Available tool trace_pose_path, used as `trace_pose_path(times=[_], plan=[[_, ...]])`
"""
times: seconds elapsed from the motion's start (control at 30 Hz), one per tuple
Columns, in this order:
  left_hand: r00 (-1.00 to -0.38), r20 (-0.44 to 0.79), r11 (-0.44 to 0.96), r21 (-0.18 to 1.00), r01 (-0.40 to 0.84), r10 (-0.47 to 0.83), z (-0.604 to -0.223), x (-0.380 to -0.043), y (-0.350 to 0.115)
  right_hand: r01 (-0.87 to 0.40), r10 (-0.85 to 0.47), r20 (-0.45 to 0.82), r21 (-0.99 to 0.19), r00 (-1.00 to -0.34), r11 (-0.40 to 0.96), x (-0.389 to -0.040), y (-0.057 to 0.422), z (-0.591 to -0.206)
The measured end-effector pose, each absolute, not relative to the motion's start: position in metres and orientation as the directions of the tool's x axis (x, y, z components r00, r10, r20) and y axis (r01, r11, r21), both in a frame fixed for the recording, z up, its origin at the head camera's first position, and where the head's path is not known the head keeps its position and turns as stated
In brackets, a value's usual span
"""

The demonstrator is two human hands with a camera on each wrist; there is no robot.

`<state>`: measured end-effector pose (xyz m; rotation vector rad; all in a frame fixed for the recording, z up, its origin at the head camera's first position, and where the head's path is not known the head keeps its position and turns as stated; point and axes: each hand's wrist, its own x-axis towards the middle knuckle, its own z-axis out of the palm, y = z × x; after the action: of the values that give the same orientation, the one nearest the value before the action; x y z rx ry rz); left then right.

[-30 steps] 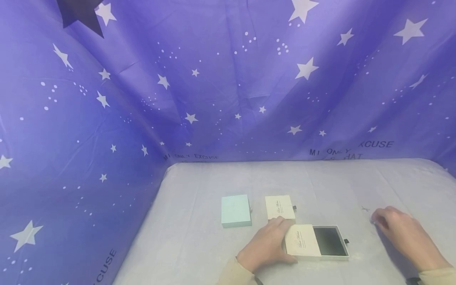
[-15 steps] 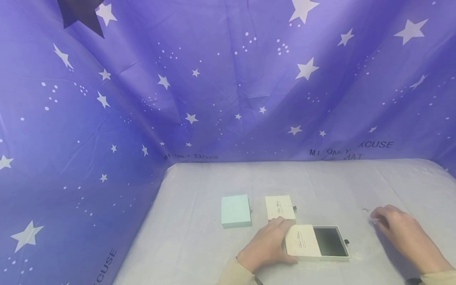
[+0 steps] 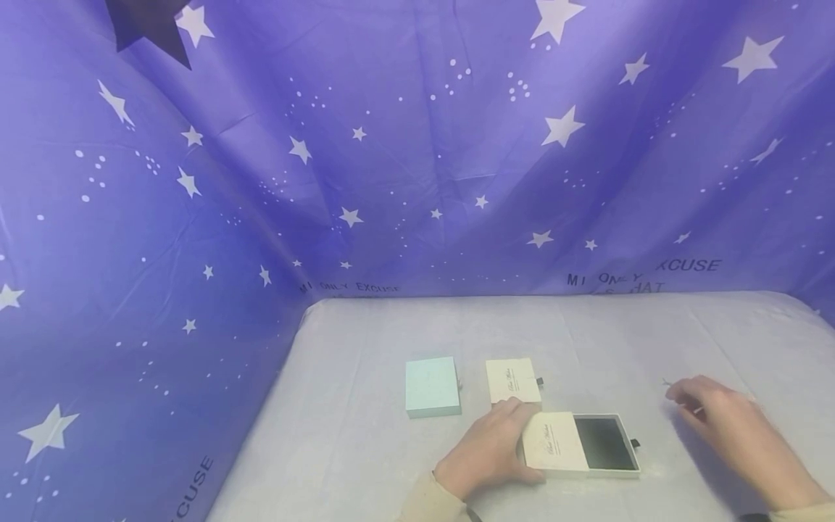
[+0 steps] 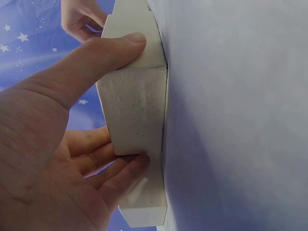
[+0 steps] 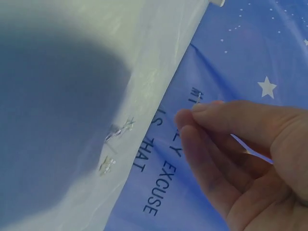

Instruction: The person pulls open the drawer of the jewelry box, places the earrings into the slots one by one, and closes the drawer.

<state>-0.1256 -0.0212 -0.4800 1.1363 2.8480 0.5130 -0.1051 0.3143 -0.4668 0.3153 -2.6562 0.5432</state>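
On smooth pale cloth (image 3: 346, 413) | left grip (image 3: 485, 448): holding flat, crisp-edged cream box (image 3: 557, 442) | right grip (image 3: 730, 422): pinching tiny glittering piece (image 5: 198, 97)

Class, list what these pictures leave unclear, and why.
Right wrist: the shiny sliver, mostly hidden by the right hand.
Right wrist: the glinting pieces, too small and blurred to identify.
Head: the near edge of the rear cream box, partly covered by the left hand.
Head: smallest print on the open box, too blurred.
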Motion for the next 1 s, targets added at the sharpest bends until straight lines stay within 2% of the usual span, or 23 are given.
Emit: trace_pose_path(times=[0.5, 0.83, 1.0], plan=[[-0.741, 0.080, 0.680, 0.341, 0.649, 0.667, -0.479, -0.125, -0.022, -0.336, -0.178, 0.422, -0.337, -0.889, 0.880, -0.106, 0.296, -0.462], [-0.738, 0.083, 0.677, 0.338, 0.653, 0.670, -0.477, -0.125, -0.022, -0.416, -0.248, 0.484, -0.278, -0.839, 0.866, -0.106, 0.286, -0.467], [-0.739, 0.081, 0.680, 0.335, 0.652, 0.669, -0.478, -0.125, -0.022, -0.406, -0.245, 0.454, -0.299, -0.856, 0.864, -0.104, 0.278, -0.467]])
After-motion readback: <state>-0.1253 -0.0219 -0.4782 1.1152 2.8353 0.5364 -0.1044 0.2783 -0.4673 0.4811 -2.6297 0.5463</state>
